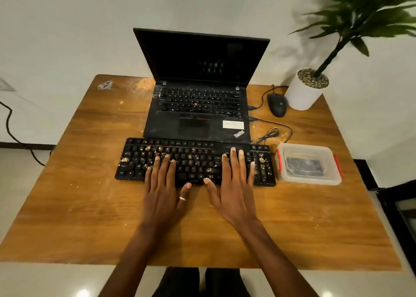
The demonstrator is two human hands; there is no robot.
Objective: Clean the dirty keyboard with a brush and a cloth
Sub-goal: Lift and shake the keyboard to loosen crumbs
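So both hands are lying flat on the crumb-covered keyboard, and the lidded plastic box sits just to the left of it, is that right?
Not quite. The head view shows the plastic box to the right of the keyboard, not the left. The left hand and right hand do lie flat on its crumb-covered keys.

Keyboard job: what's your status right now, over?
Left hand and right hand open, fingers flat on the keyboard. Keys crusted with crumbs. No brush or cloth in view; lidded plastic box at its right end.
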